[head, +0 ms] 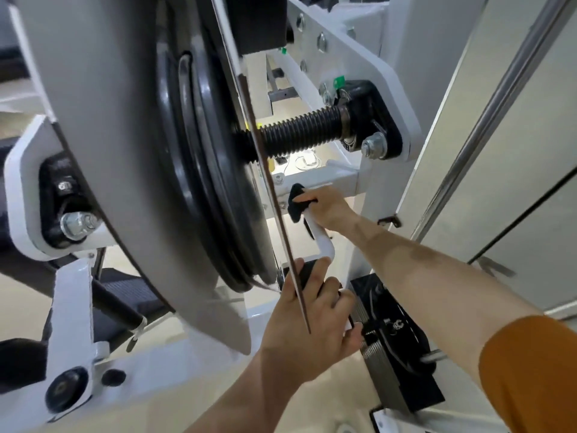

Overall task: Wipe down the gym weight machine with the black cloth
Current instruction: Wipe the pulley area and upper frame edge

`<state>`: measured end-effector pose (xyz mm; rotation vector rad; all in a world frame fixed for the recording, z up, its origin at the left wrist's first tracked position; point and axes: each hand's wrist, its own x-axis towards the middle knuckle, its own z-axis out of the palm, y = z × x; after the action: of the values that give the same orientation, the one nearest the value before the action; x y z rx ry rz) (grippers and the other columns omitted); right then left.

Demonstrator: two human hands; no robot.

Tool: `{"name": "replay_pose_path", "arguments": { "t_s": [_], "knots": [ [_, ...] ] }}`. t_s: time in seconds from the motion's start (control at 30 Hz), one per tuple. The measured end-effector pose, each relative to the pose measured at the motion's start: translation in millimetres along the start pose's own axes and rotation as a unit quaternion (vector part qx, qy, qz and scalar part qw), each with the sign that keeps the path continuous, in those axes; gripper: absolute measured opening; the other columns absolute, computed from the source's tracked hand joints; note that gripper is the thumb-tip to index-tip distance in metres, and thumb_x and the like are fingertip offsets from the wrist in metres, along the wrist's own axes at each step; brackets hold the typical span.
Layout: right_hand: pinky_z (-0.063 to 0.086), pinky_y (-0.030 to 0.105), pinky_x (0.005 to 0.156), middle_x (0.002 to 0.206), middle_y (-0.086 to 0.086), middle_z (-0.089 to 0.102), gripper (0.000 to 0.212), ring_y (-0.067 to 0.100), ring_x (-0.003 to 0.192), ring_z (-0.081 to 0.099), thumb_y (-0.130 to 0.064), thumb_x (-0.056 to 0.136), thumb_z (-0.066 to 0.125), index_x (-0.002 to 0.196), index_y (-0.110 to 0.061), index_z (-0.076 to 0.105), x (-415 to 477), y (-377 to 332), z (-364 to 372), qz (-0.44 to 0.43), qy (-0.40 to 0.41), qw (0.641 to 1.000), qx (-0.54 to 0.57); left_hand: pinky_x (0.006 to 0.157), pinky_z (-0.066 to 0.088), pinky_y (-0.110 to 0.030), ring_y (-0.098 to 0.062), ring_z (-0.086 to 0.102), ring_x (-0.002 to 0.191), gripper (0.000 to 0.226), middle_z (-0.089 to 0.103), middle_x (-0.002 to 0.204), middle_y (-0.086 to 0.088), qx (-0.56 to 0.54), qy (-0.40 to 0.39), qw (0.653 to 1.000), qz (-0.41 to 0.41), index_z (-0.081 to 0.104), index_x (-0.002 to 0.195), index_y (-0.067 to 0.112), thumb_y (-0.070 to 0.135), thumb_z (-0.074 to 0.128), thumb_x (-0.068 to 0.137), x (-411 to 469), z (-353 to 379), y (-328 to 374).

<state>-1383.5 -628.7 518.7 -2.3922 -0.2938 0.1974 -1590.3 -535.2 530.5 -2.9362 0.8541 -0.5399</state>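
My right hand (327, 204) pinches the crumpled black cloth (296, 201) against the white-painted steel machine frame (343, 178); my left hand (309, 320) grips its black-padded handle (307, 271). Beige floor (187, 364) below, pale wall panels (515, 151) beside. I read no lettering.

right hand (327, 207) fingers clenched, left hand (309, 323) gripping
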Motion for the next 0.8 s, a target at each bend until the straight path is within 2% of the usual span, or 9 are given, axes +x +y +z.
{"name": "replay_pose_path", "arguments": {
  "t_s": [0.07, 0.17, 0.27, 0.33, 0.4, 0.5, 0.6, 0.7, 0.8],
  "knots": [
    [0.038, 0.006, 0.081, 0.125, 0.007, 0.065, 0.042, 0.016, 0.104, 0.059, 0.004, 0.092, 0.042, 0.111, -0.016, 0.074, -20.0, -6.0, -7.9, 0.032, -0.012, 0.999, 0.039, 0.106, 0.032, -0.058, -0.033, 0.045, 0.127, 0.035, 0.062, 0.089, -0.006, -0.003, 0.008, 1.0, 0.005, 0.063, 0.09, 0.015, 0.047, 0.048, 0.085, 0.4, 0.8, -1.5],
    [0.04, 0.011, 0.084, 0.128, 0.006, 0.062, 0.046, 0.021, 0.11, 0.059, 0.005, 0.085, 0.046, 0.109, -0.021, 0.075, -56.2, -14.3, -22.4, 0.045, -0.035, 0.998, 0.004, 0.108, 0.027, -0.059, -0.033, 0.042, 0.126, 0.036, 0.063, 0.094, -0.008, -0.006, 0.019, 1.0, -0.003, 0.063, 0.087, 0.013, 0.045, 0.047, 0.085, 0.1, 8.5, -1.5],
    [0.046, 0.019, 0.082, 0.116, 0.004, 0.069, 0.038, 0.018, 0.1, 0.061, -0.005, 0.086, 0.048, 0.101, -0.023, 0.078, -96.1, -24.2, -35.2, 0.054, -0.054, 0.997, -0.01, 0.108, 0.026, -0.058, -0.033, 0.042, 0.126, 0.038, 0.062, 0.11, -0.011, -0.033, 0.017, 0.999, -0.015, 0.065, 0.091, 0.012, 0.045, 0.047, 0.085, 0.3, 11.4, 1.8],
    [0.048, 0.019, 0.079, 0.11, -0.001, 0.071, 0.033, 0.013, 0.095, 0.061, -0.012, 0.089, 0.05, 0.101, -0.025, 0.078, -113.1, -21.1, -44.9, 0.077, -0.085, 0.993, -0.006, 0.107, 0.028, -0.058, -0.032, 0.044, 0.126, 0.04, 0.059, 0.119, -0.012, -0.044, 0.007, 0.999, -0.015, 0.064, 0.1, 0.012, 0.046, 0.049, 0.084, 1.8, 10.7, 2.9],
    [0.044, 0.016, 0.08, 0.119, -0.001, 0.068, 0.036, 0.013, 0.104, 0.06, -0.012, 0.09, 0.049, 0.111, -0.027, 0.074, -115.7, -18.9, -44.0, 0.076, -0.097, 0.992, 0.007, 0.106, 0.028, -0.057, -0.032, 0.044, 0.127, 0.042, 0.057, 0.122, -0.012, -0.045, -0.009, 0.999, -0.018, 0.062, 0.105, 0.014, 0.047, 0.051, 0.083, 1.1, 7.8, 2.6],
    [0.034, 0.025, 0.105, 0.143, 0.007, 0.052, 0.045, 0.024, 0.13, 0.047, -0.007, 0.095, 0.038, 0.131, -0.019, 0.062, -90.8, -25.0, -23.8, 0.059, -0.1, 0.993, -0.01, 0.106, 0.029, -0.057, -0.032, 0.043, 0.127, 0.043, 0.057, 0.12, -0.012, -0.033, -0.026, 0.999, -0.018, 0.061, 0.104, 0.013, 0.049, 0.051, 0.084, 0.7, 2.4, 1.4],
    [0.03, 0.03, 0.108, 0.147, 0.012, 0.045, 0.046, 0.031, 0.132, 0.043, -0.004, 0.098, 0.031, 0.136, -0.013, 0.055, -72.9, -37.9, -8.5, 0.071, -0.101, 0.992, -0.017, 0.107, 0.029, -0.056, -0.031, 0.043, 0.128, 0.043, 0.056, 0.121, -0.011, -0.027, -0.035, 0.999, -0.01, 0.061, 0.106, 0.013, 0.049, 0.046, 0.088, -0.7, -2.2, 0.1],
    [0.031, 0.029, 0.11, 0.145, 0.009, 0.049, 0.046, 0.026, 0.129, 0.046, -0.004, 0.096, 0.034, 0.126, -0.018, 0.065, -96.7, -31.1, -14.8, 0.091, -0.084, 0.991, 0.043, 0.11, 0.024, -0.055, -0.026, 0.046, 0.126, 0.04, 0.056, 0.121, -0.007, -0.03, -0.039, 0.999, 0.008, 0.06, 0.11, 0.014, 0.046, 0.042, 0.092, -2.4, -4.7, -0.8],
    [0.042, 0.03, 0.106, 0.125, 0.006, 0.065, 0.042, 0.015, 0.113, 0.059, -0.006, 0.092, 0.04, 0.104, -0.025, 0.076, -141.9, -22.8, -26.5, 0.149, -0.074, 0.965, 0.201, 0.109, 0.026, -0.057, -0.025, 0.048, 0.125, 0.04, 0.055, 0.122, -0.007, -0.02, -0.025, 0.999, 0.032, 0.06, 0.113, 0.014, 0.042, 0.036, 0.097, -4.6, -6.6, 0.5]
  ]
}}
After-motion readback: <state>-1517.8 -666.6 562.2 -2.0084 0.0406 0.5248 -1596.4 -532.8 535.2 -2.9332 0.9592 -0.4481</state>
